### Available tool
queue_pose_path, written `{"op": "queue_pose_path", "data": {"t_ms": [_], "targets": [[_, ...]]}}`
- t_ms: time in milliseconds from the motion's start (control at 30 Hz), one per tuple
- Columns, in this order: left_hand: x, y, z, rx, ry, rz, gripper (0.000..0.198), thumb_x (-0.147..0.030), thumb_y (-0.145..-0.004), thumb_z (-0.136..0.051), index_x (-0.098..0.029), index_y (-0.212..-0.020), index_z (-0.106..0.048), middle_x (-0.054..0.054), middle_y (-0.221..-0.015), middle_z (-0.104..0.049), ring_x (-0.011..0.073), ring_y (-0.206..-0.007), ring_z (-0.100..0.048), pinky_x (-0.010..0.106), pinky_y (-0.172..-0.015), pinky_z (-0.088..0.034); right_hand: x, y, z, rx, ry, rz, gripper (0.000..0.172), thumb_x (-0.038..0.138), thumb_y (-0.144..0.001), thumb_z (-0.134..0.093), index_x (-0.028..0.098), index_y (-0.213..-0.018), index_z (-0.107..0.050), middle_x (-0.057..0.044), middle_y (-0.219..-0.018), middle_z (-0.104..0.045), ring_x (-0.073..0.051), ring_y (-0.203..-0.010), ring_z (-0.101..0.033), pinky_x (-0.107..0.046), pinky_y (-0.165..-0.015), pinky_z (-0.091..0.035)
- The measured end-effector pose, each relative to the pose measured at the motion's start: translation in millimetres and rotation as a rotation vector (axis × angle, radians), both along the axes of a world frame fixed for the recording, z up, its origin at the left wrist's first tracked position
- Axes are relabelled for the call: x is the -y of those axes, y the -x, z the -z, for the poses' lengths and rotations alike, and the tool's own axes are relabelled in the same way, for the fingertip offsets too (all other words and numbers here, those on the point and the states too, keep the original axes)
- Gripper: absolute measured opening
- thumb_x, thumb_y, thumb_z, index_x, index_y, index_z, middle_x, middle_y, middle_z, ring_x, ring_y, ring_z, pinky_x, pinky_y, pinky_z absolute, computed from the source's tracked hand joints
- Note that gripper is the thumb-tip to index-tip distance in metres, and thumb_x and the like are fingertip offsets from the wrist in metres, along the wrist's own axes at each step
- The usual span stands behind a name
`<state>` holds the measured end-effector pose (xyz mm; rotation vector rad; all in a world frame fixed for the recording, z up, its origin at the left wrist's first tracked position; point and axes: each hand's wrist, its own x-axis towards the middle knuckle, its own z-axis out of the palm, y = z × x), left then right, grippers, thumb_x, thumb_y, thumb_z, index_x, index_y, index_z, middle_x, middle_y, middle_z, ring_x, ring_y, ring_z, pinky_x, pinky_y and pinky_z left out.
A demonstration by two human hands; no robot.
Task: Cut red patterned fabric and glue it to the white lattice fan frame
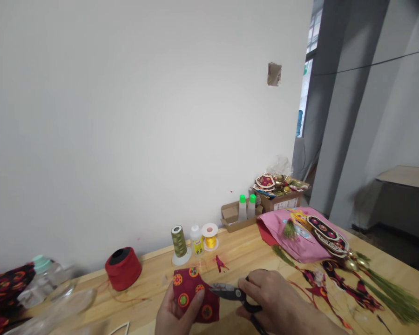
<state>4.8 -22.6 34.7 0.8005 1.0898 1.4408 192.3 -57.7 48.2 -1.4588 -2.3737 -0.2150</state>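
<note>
My left hand (179, 309) pinches a piece of dark red fabric (207, 312) printed with orange and green flower rounds, thumb on top. My right hand (270, 298) is closed round the handles of black scissors (226, 291). The blades reach left to the fabric's upper right edge, near my left thumb; whether they are parted there I cannot tell. A small dark red fabric scrap (220, 264) lies on the wooden table (153, 298) just beyond the fabric.
Along the wall stand a red thread cone (123, 274), an olive thread spool (178, 242), a glue bottle (196, 240) and a yellow thread spool (210, 237). A cardboard tray (232, 226) holds green-capped bottles. On the right are a pink cloth (282, 228), green tassels (394, 295) and fabric scraps.
</note>
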Motion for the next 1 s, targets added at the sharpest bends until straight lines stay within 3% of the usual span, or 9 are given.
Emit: {"op": "queue_pose_path", "data": {"t_ms": [633,833,1000], "targets": [[-1,-1,0.9,0.022,0.000,0.009,0.058,-0.025,-0.039,-0.079,-0.014,-0.089,-0.051,0.006,-0.068,-0.071,0.0212,-0.061,-0.065,0.029,-0.052,-0.054,-2,2,3.2,-0.006,0.011,-0.022,0.015,0.031,-0.071,-0.060,0.018,-0.076,-0.057,-0.002,-0.065,-0.063,-0.014,-0.054,-0.056,-0.024,-0.048,-0.026],[-3,2,5.1,0.011,0.002,-0.005,0.058,-0.027,-0.039,-0.080,-0.013,-0.087,-0.052,0.006,-0.069,-0.071,0.0203,-0.062,-0.065,0.029,-0.053,-0.054,-3,-2,-4.3,-0.216,0.159,0.067,0.022,0.039,-0.066,-0.066,0.020,-0.066,-0.056,0.004,-0.058,-0.057,-0.009,-0.051,-0.047,-0.020,-0.047,-0.025],[-4,4,7.9,0.025,0.020,0.010,0.060,-0.026,-0.040,-0.080,-0.014,-0.091,-0.051,0.005,-0.070,-0.071,0.0196,-0.062,-0.065,0.029,-0.056,-0.054,3,-10,-18.6,-0.289,0.270,0.018,0.024,0.037,-0.062,-0.069,0.019,-0.063,-0.054,0.007,-0.058,-0.049,-0.007,-0.050,-0.041,-0.018,-0.046,-0.023]]}}
